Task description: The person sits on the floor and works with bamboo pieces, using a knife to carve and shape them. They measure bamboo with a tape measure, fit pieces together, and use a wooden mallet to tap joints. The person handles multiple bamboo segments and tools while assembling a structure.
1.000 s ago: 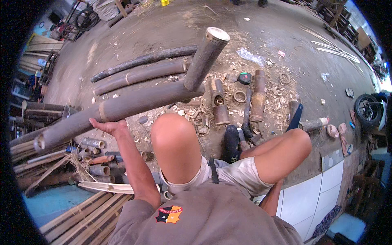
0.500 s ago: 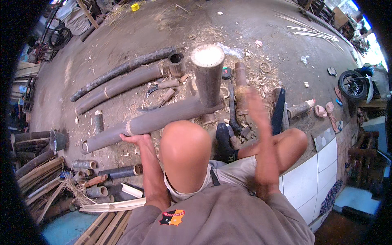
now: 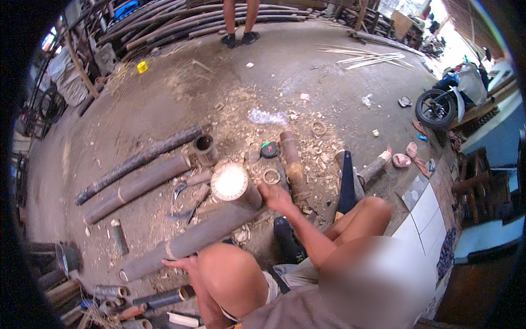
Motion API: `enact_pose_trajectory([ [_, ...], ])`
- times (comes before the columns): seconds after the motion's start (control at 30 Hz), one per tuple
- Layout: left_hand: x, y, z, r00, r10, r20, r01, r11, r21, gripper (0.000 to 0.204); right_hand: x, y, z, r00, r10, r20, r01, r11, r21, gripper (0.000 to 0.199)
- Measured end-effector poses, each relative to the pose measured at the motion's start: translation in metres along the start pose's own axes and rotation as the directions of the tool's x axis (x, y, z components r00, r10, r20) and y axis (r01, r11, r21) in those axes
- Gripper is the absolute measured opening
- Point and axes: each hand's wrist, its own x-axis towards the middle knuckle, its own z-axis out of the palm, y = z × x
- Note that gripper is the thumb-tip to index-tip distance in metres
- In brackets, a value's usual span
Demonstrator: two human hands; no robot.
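A long brown bamboo tube (image 3: 211,230) slants across in front of my raised knee, its open left end low. At its right end stands a short, thick bamboo piece (image 3: 249,193) with a pale, round, flat top; how the two join is hard to see. My left hand (image 3: 186,264) supports the tube from the near side, close to its pale ring, its fingertips partly under it. Against the right side of the thick piece is my right hand (image 3: 275,198), its fingers curled at the piece's edge and partly hidden. A ring of bamboo (image 3: 271,176) lies just beyond that hand.
Beyond the tube lie a second bamboo tube (image 3: 137,189), a dark pole (image 3: 139,162), a hollow upright bamboo cup (image 3: 205,151) and a tape measure (image 3: 268,149). A black-bladed saw (image 3: 346,183) stands at right. A person's legs (image 3: 240,19) show far off; a motorbike wheel (image 3: 435,108) is right.
My right hand came down from the right to the thick bamboo piece. The view lifted, bringing another person's legs into sight. My left hand stays by the tube's ring.
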Motion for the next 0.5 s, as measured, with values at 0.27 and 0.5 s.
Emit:
enact_pose_trajectory([
  [0.27, 0.011, -0.031, 0.000, 0.996, -0.091, 0.014, 0.088, 0.986, 0.139, 0.100, -0.015, -0.010, 0.001, 0.986, 0.165, 0.036, -0.168, 0.933, 0.318, 0.054],
  [0.5, 0.015, -0.048, 0.006, 0.980, -0.189, 0.063, 0.171, 0.959, 0.226, 0.098, -0.020, -0.002, 0.010, 0.956, 0.290, 0.036, -0.279, 0.868, 0.411, 0.065],
])
